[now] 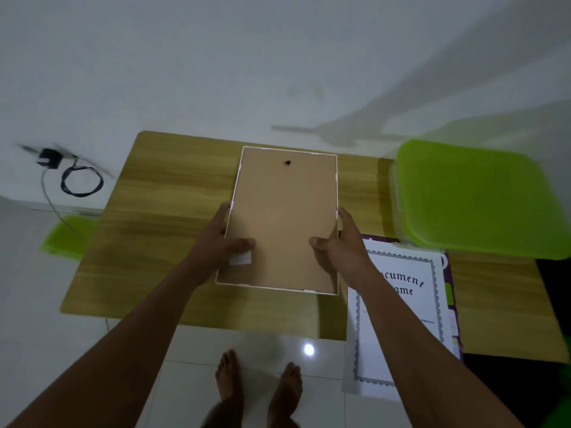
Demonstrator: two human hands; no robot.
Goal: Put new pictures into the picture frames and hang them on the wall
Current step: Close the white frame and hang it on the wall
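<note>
The picture frame is face down over the middle of the table, its long sides running from the near edge toward the far edge. Whether it rests on the wood or is held just above it cannot be told. The brown backing board faces up inside a thin white rim, with a small dark hanging point near the far short side and a white sticker toward the near left corner.

The left hand pinches the left long side, thumb flat on the backing and fingers along and under the rim. The right hand mirrors it on the right long side. Both grips sit in the nearer half of the frame.

The frame is probably light and stiff, so two hands at opposite long sides control it easily. The backing looks like thin board that may flex or pop loose if pressed in its middle. The hidden front pane is likely fragile and slippery, so the rim is the safer place to hold, and the frame should be kept level when turned.

A printed sheet with a decorative border lies at the near right of the table, overhanging the near edge, just beside the frame. It is thin paper that creases easily and is best lifted by its edges. A green-lidded box sits at the far right corner.
</note>
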